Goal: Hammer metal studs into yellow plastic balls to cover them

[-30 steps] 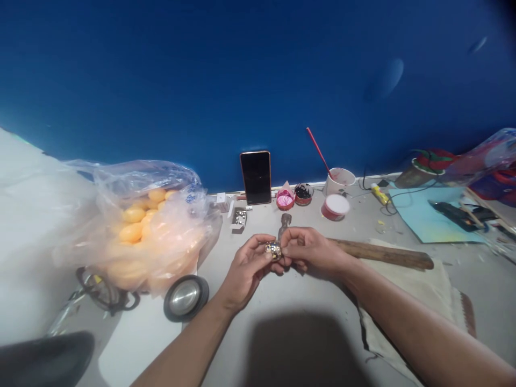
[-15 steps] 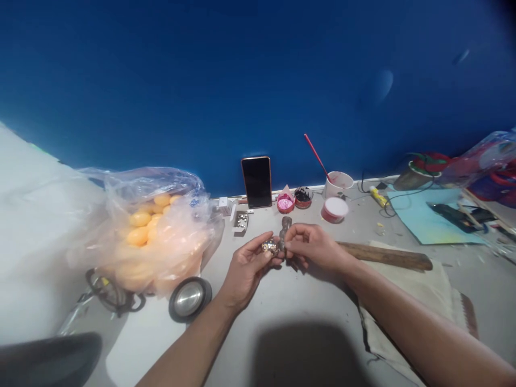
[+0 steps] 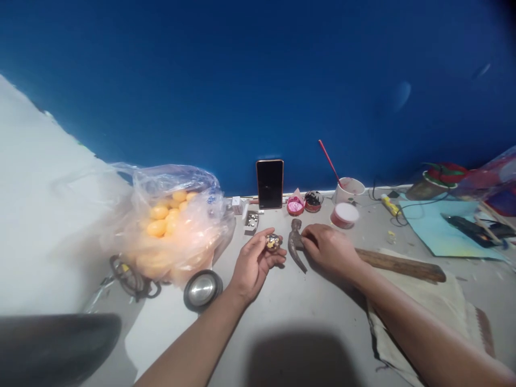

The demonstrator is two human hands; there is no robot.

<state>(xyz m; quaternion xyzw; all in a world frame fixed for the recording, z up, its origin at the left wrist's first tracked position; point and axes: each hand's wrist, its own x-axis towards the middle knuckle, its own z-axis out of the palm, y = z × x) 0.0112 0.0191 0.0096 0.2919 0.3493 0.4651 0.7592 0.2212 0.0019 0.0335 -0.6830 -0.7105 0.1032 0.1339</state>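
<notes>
The left hand (image 3: 252, 266) pinched a small shiny studded ball (image 3: 273, 242) between thumb and fingers, its upper side facing out and its other fingertips spread a little below. The right hand (image 3: 332, 247), fingers curled, lay over the hammer (image 3: 295, 242) just beside its metal head; whether it gripped the handle or merely rested there could not be told. A light, steady pinch seemed best for the ball, as so round a surface would roll easily, with the fingertips off as many studs as possible. The hammer head lay near the left fingertips, so handling it called for keeping them well apart and for a hold farther along the wood. The handle ran rightward across a pale folded cloth (image 3: 431, 306), which could have snagged or shifted beneath it. Beyond the hands stood an open small box (image 3: 250, 232) of shiny bits, an upright phone (image 3: 270, 184), a pink-filled dish (image 3: 296, 213), a dark-filled dish (image 3: 313, 209) and a lidded tub (image 3: 344, 215), all liable to be knocked by a careless reach or swing. A bulging plastic bag (image 3: 197, 183) crowded the left, while a blue sheet (image 3: 423, 234) lay to the right.
</notes>
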